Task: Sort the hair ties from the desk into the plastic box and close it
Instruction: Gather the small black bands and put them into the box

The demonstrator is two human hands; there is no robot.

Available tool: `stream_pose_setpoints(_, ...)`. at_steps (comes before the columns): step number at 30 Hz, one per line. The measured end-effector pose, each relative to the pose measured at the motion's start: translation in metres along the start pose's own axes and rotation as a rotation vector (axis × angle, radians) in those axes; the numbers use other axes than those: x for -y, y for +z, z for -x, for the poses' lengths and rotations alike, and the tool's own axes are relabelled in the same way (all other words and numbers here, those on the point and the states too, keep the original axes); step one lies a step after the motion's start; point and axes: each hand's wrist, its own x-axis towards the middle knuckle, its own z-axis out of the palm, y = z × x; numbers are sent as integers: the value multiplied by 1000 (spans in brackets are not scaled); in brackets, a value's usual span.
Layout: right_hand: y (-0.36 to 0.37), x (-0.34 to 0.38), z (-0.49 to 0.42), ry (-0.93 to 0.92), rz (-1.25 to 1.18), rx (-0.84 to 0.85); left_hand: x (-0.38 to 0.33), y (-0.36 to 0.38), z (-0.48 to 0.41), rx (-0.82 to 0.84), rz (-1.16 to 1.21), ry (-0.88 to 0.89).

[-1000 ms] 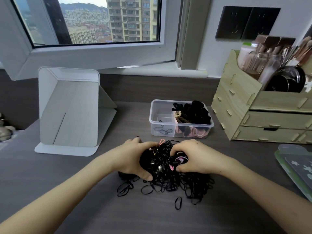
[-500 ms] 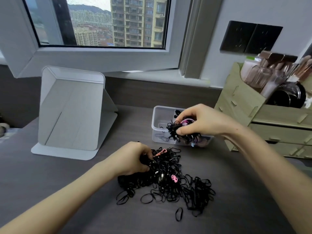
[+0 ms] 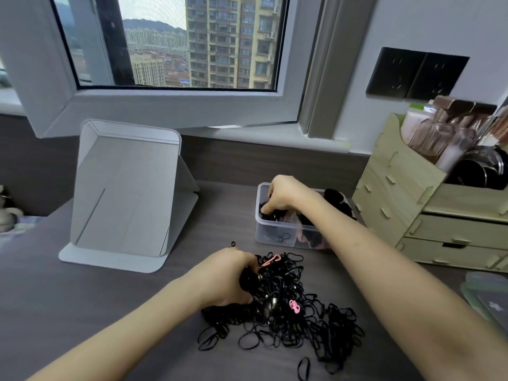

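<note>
At centre frame my right hand (image 3: pixel 283 195) reaches into the left compartment of the clear, lidless plastic box (image 3: pixel 275 235), fingers curled down onto a clump of thin black hair ties there; whether they pinch it or merely rest on it I cannot tell. Lower centre, my left hand (image 3: pixel 225 276) is closed around a thick black bundle at the left edge of the loose heap of black elastic hair ties (image 3: pixel 291 314), flecked with two pink ones, spread on the dark grey worktop (image 3: pixel 82 312). A folding grey mirror stand (image 3: pixel 123 193) sits at left, a pale wooden drawer organiser (image 3: pixel 412 213) at right.
</note>
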Motion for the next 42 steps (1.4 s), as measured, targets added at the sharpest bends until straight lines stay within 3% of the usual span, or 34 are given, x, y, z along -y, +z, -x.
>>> stream_pose_setpoints(3,-8,-3,4,5,8,-21,0,0,-2,-5,4,1)
stream_pose_setpoints(8,-19,-28,7,-120,117,-280,1,-2,-4,-31,41,-16)
stream_pose_setpoints(12,-13,-54,13,-179,139,-179,0,-2,-5,-58,43,-19)
stream_pose_setpoints(18,-1,-88,17,-152,37,-266,0,-4,-3,-61,28,-23)
stream_pose_setpoints(27,3,-90,23,-207,79,-248,-3,-24,1,-30,86,-98)
stream_pose_setpoints(35,-6,-92,26,-254,-8,-253,-23,-82,-8,-139,147,-106)
stream_pose_setpoints(42,-10,-100,24,-247,-30,-243,-43,-115,-69,-226,115,-107)
